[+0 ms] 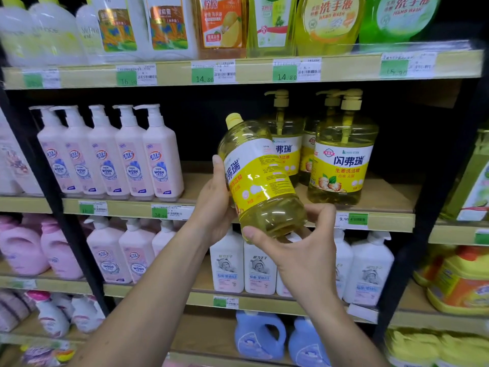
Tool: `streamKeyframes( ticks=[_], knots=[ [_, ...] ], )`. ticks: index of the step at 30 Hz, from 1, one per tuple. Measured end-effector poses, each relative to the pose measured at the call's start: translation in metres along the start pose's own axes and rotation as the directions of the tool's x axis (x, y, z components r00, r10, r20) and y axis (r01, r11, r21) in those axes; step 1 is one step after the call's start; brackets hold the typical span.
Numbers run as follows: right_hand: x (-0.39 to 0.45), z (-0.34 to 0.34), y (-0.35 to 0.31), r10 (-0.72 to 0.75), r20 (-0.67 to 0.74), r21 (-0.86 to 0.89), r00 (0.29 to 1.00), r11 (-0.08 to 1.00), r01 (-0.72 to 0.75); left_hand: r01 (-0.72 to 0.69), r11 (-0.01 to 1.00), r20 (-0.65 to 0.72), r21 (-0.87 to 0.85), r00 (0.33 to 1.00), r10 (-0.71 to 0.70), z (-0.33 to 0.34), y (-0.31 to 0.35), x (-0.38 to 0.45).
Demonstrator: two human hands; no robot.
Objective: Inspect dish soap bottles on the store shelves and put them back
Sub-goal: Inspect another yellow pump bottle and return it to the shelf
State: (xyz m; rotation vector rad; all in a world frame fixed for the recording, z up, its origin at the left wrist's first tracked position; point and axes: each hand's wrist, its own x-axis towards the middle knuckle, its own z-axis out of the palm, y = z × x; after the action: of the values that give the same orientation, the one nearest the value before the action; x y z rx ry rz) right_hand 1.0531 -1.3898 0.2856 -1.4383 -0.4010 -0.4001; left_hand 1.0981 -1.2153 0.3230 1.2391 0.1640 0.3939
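Before store shelves (238,71), both hands grip tilted yellow bottle (260,178).

I saw even, bright store light from above; the shelf (370,202) recesses stayed dark. Glare streaked the held yellow bottle (260,178). Edges bowed and smeared, the upper-left white bottles (39,33) blurred.

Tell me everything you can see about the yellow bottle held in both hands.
The yellow bottle is clear plastic filled with yellow liquid, with a yellow screw cap and a white-and-yellow printed label. It tilts, cap up and leftward, in front of the middle shelf. The left hand holds its labelled side; the right hand cups its base.
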Motion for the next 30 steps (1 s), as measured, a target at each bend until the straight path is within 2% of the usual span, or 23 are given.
streamKeyframes(
  ticks=[3,6,11,14,19,25,27,30],
  knots=[
    [-0.008,0.003,0.003,-0.094,-0.023,-0.112,0.995,0.989,0.091,0.043,0.994,0.036,-0.105,0.999,-0.039,0.002,-0.002,0.003],
    [-0.017,0.008,0.003,-0.183,-0.051,-0.196,0.982,0.966,0.17,0.11,0.972,0.185,-0.205,0.98,-0.072,0.006,-0.002,0.0],
    [-0.028,0.014,0.006,-0.223,-0.095,-0.22,0.97,0.955,0.198,0.19,0.935,0.407,-0.298,0.912,-0.055,0.009,0.003,-0.006],
    [-0.031,0.014,0.006,-0.241,-0.085,-0.222,0.967,0.95,0.217,0.234,0.921,0.477,-0.312,0.877,-0.061,0.01,0.005,-0.012],
    [-0.03,0.012,0.01,-0.25,-0.051,-0.25,0.967,0.941,0.23,0.24,0.924,0.468,-0.297,0.88,-0.079,0.013,0.004,-0.017],
    [-0.026,0.004,0.016,-0.197,0.078,-0.209,0.977,0.955,0.209,0.22,0.906,0.445,-0.362,0.895,-0.039,0.011,-0.009,-0.021],
    [-0.027,0.002,0.016,-0.129,0.109,-0.145,0.986,0.979,0.144,0.215,0.903,0.446,-0.373,0.894,-0.028,0.011,-0.011,-0.022],
    [-0.026,-0.005,0.01,0.027,0.181,0.036,0.983,0.999,-0.034,0.18,0.907,0.442,-0.38,0.897,0.007,0.015,-0.008,-0.023]
  ],
)
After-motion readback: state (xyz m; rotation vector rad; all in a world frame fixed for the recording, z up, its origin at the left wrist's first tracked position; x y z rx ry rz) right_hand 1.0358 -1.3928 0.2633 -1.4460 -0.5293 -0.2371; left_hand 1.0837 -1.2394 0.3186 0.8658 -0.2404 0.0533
